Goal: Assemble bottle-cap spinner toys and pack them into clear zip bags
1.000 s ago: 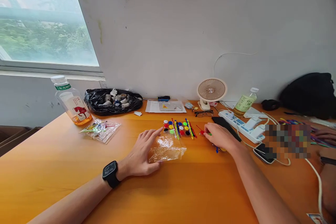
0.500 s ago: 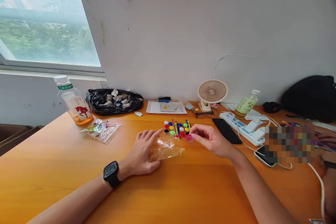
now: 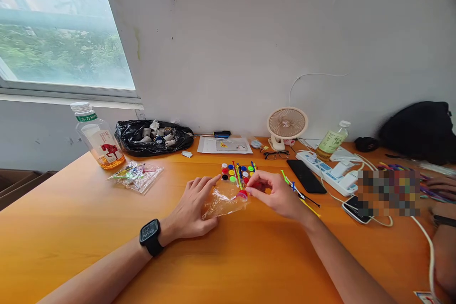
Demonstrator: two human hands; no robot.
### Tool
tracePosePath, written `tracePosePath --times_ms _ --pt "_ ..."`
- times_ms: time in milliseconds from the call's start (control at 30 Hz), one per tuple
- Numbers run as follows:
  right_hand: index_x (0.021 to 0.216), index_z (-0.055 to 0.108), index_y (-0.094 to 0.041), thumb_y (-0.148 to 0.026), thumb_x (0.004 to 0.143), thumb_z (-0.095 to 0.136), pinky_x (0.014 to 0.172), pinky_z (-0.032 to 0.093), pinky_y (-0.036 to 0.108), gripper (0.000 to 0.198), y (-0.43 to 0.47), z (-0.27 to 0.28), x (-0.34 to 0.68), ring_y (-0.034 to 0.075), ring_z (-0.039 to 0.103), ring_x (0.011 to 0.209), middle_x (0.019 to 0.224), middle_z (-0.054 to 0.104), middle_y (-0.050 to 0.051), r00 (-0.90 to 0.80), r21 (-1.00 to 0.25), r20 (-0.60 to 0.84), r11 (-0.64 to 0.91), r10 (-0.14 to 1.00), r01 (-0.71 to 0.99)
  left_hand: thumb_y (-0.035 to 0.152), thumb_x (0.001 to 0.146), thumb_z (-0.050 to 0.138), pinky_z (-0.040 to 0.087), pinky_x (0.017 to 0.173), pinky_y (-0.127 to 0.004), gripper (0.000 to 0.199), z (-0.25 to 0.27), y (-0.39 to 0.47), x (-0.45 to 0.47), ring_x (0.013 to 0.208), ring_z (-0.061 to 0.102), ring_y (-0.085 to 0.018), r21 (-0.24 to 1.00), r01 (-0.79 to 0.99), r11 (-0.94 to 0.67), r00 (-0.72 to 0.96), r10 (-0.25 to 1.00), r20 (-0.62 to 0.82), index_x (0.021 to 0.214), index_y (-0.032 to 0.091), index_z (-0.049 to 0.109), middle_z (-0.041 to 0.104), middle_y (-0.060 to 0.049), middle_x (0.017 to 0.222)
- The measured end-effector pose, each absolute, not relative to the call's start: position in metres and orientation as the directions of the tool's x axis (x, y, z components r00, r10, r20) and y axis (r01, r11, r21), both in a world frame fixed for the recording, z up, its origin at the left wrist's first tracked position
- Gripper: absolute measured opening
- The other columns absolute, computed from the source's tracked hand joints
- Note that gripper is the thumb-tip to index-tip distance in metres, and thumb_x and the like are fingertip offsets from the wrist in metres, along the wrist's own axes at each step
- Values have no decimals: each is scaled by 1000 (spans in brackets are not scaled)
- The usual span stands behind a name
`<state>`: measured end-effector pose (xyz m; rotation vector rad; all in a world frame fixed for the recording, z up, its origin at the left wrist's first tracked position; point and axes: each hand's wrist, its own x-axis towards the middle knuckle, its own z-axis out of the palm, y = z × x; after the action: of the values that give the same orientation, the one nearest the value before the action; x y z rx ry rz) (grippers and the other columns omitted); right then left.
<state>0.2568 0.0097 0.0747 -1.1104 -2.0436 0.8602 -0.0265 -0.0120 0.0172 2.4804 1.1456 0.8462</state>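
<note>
My left hand [image 3: 194, 206] rests on the table with its fingers spread, against the left edge of a clear plastic bag [image 3: 224, 202]. Between the thumb and fingertips of my right hand [image 3: 272, 192] is a small red disc [image 3: 242, 194], over the right part of the bag. Just behind the bag lie several coloured discs [image 3: 232, 177] in rows, with thin coloured plastic sticks [image 3: 238, 173] among them. Part of this group is hidden by my right hand. More coloured sticks [image 3: 302, 194] lie to the right of that hand.
A bottle [image 3: 101, 140] and a packet of plastic parts [image 3: 137, 175] stand at left. Behind are a black bag [image 3: 123, 135], a screwdriver [image 3: 221, 134] and a fan [image 3: 287, 123]. Rightward lie a phone [image 3: 306, 175], a power strip [image 3: 326, 171], cables and another person's hand [image 3: 443, 184].
My right hand has moved left and slightly nearer, carrying the red disc over the bag. Sticks to its right have come into sight. My left hand stays in place.
</note>
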Motion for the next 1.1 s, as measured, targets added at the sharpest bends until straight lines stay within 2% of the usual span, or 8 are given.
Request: tracePosePath --times_ms 100,267,500,600,733,800,900,1100 --pt "86 72 -21 -38 97 68 65 45 30 21 5 67 247 17 58 71 80 70 3 -468 -720 295 516 833 464 31 78 69 38 110 -53 99 19 -14 -27 125 49 -34 498 566 -657 548 751 369 165 32 22 51 -11 146" --pt "83 66 -23 -26 99 65 84 47 38 15 0 56 233 21 62 81 83 72 3 -521 -501 503 724 690 474 27 70 69 40 108 -53 108 22 -15 -28 121 50 -34 520 510 -686 614 713 339 165 34 20 53 -9 142" --pt "78 51 -23 -22 92 72 82 40 38 25 3 44 228 21 57 81 78 63 2 -521 -242 530 708 669 664 34 72 70 40 108 -52 103 20 -13 -30 118 52 -34 489 478 -730 704 651 284 164 30 24 56 -11 138" --pt "81 50 -22 -22 88 76 83 40 36 27 5 40 226 22 56 86 84 64 2 -501 -247 503 672 704 698 39 74 73 39 109 -53 102 19 -12 -32 119 53 -36 459 476 -750 737 625 258 164 28 25 56 -12 140" --pt "92 55 -22 -18 88 75 84 43 32 21 7 35 226 21 59 91 95 67 2 -540 -358 383 659 750 661 60 78 76 39 112 -54 109 20 -11 -35 124 51 -37 442 471 -763 760 606 237 166 28 21 52 -14 146" --pt "93 58 -23 -17 90 72 79 43 29 16 8 32 227 19 60 85 91 68 -1 -558 -422 309 636 771 646 70 79 74 38 114 -54 112 21 -11 -35 129 49 -38 454 452 -768 773 591 230 167 29 19 50 -14 151" --pt "91 59 -23 -16 89 72 68 39 26 15 9 25 225 15 59 74 81 66 -4 -541 -478 242 584 805 656 73 85 67 35 119 -54 106 20 -11 -35 135 46 -37 465 433 -772 788 575 221 168 30 17 47 -13 155" --pt "86 59 -22 -32 91 73 59 32 26 18 12 12 217 14 54 61 68 62 -5 -426 -471 208 472 881 745 73 85 68 34 121 -56 106 20 -11 -34 141 42 -39 450 423 -787 801 557 222 168 29 17 45 -14 159"
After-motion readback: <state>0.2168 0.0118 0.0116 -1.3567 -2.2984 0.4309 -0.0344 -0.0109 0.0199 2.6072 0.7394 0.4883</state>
